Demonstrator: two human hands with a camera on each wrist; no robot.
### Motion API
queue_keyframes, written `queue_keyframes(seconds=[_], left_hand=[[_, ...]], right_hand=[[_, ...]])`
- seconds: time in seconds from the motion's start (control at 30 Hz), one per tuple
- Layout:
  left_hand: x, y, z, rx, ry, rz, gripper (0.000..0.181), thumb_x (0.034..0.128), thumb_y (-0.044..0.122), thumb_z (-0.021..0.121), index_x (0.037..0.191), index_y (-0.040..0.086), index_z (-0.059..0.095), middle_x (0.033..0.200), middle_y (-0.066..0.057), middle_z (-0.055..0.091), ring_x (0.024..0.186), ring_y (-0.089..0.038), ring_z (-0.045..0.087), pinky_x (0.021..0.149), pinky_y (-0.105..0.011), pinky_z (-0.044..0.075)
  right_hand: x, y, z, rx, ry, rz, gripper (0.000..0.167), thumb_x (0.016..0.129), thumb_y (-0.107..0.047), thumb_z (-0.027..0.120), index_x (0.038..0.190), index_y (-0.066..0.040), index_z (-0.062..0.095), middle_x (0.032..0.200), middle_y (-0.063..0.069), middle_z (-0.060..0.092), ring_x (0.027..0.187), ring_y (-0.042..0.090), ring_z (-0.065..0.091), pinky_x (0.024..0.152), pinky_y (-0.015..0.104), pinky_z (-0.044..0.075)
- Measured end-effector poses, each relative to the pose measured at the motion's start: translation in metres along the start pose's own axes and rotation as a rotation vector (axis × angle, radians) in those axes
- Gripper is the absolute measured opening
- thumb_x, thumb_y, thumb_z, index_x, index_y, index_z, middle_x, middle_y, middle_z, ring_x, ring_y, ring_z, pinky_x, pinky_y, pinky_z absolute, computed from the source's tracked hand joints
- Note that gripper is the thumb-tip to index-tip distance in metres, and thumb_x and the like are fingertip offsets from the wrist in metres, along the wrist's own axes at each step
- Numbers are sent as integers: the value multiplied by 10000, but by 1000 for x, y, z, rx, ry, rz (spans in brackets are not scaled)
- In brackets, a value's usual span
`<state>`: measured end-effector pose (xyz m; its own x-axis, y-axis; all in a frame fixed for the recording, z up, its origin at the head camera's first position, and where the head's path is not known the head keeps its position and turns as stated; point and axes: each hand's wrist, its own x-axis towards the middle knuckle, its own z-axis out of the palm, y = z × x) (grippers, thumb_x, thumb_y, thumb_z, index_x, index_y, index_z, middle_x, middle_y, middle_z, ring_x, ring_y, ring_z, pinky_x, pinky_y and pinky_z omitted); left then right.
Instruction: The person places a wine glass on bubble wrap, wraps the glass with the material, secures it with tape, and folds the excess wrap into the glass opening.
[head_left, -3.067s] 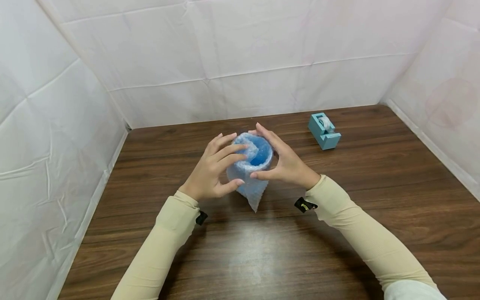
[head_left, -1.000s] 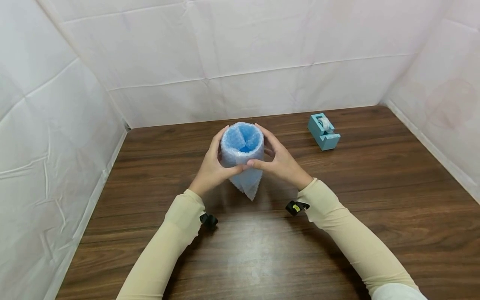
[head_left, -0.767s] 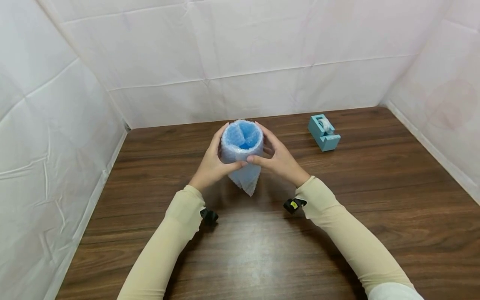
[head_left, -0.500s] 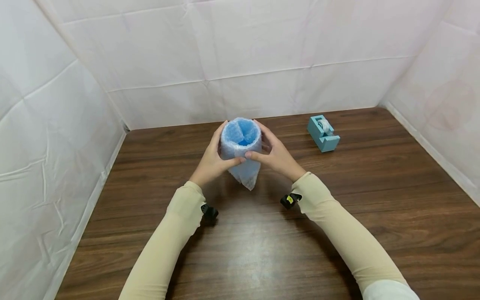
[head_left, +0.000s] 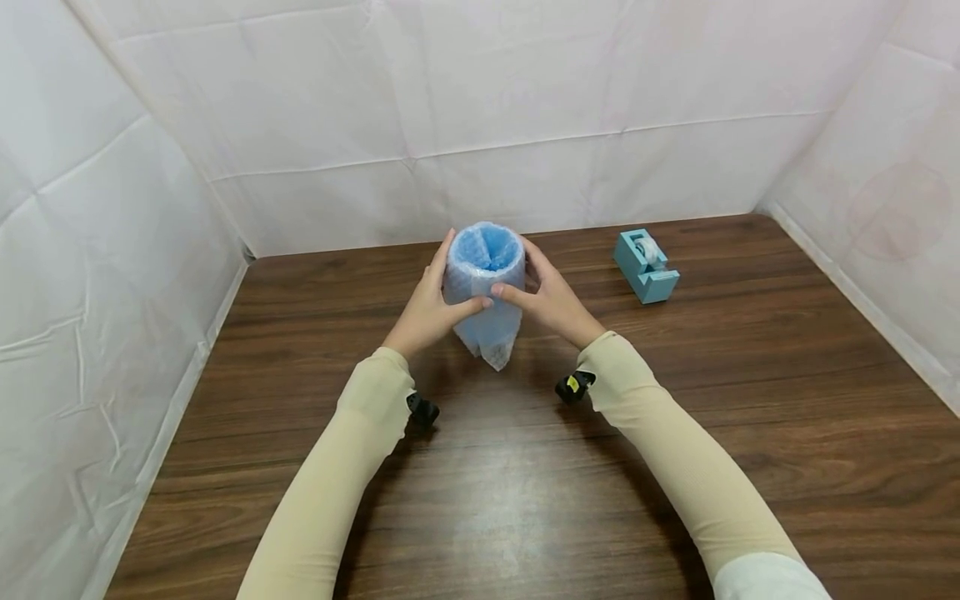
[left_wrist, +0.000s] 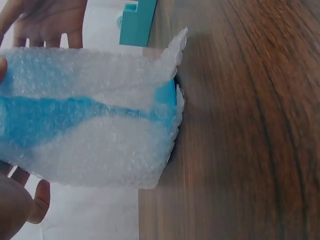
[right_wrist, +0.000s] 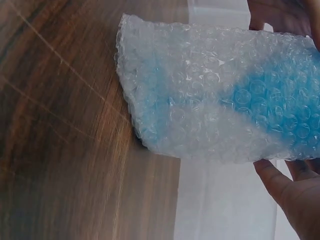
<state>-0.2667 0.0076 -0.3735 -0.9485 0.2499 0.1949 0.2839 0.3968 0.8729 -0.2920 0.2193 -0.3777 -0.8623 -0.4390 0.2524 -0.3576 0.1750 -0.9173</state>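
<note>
A blue goblet wrapped in bubble wrap (head_left: 487,283) stands upright near the far middle of the table. Its bowl, thin stem and foot show through the wrap (left_wrist: 115,145) in the left wrist view. My left hand (head_left: 427,308) holds its left side, thumb across the front. From the right, my right hand (head_left: 555,300) holds it likewise, the two thumb tips close together. The other fingers are partly hidden behind the roll. On top, folded wrap lies inside the rim; below, pointed corners of wrap stick out. Whether the foot touches the table I cannot tell.
A teal tape dispenser (head_left: 647,267) with a roll of clear tape stands at the back right of the brown wooden table (head_left: 495,492). White sheeting (head_left: 510,108) hangs behind the table and along both sides. Each wrist bears a small black camera.
Earlier my left fingers were at the roll's top opening; now both hands hold its sides. Over the last second hands and wrapped goblet have moved slightly away from me, toward the back.
</note>
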Motion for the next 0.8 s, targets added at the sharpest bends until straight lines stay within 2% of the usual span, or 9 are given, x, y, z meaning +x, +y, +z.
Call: queue_keyframes(seconds=[0.1, 0.3, 0.57, 0.8], left_hand=[[2, 0, 1, -3, 9, 19, 1058, 815, 401, 757, 1553, 314, 3, 1596, -45, 144, 1443, -264, 233, 1134, -523, 276], [3, -3, 4, -32, 29, 24, 1043, 831, 403, 741, 1541, 346, -20, 1615, -7, 108, 1462, -227, 205, 1147, -486, 273], [0, -4, 9, -37, 71, 24, 1009, 849, 377, 729, 1546, 334, 0, 1621, 29, 73, 1479, -204, 158, 1169, -473, 232], [-2, -1, 10, -35, 83, 23, 999, 841, 341, 744, 1555, 273, 49, 1611, 5, 120, 1471, -209, 178, 1166, -496, 223]], right_hand=[[2, -1, -2, -18, -3, 28, 827, 906, -337, 661, 1549, -265, 145, 1551, 35, 286, 1398, 264, 344, 1096, 531, 337], [4, -3, -4, -70, 0, 83, 850, 885, -418, 663, 1545, -308, 139, 1506, 51, 335, 1329, 256, 383, 1026, 532, 410], [3, 2, -1, -42, 35, 20, 842, 890, -330, 689, 1537, -348, 149, 1495, 58, 354, 1327, 256, 373, 1063, 507, 381], [1, 2, 0, -35, 37, 22, 853, 882, -273, 707, 1544, -296, 168, 1529, 41, 324, 1350, 290, 361, 1077, 520, 362]])
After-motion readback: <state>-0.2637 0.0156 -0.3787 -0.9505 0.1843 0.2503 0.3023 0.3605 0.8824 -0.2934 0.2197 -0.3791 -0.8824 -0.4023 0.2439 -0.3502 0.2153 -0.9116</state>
